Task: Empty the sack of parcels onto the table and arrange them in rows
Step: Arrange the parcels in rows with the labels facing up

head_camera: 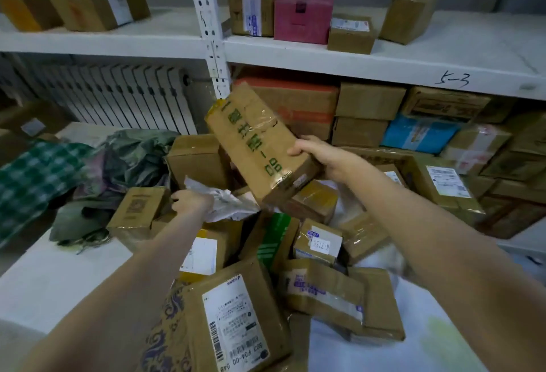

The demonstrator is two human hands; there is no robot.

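- Many parcels (322,291) lie heaped on the table (59,277), the sack (130,152) slack beside them; we judge the emptying done and the arranging in hand.
- Our right hand (319,155) grips a long box (260,147) by its near end, thumb pressed on its face, fingers hidden beneath; the box hangs tilted above the parcels.
- Next we need a bare patch of table to set it square.
- Our left hand (192,201) reaches among the parcels beside crumpled paper (230,203); how its fingers lie we cannot tell.
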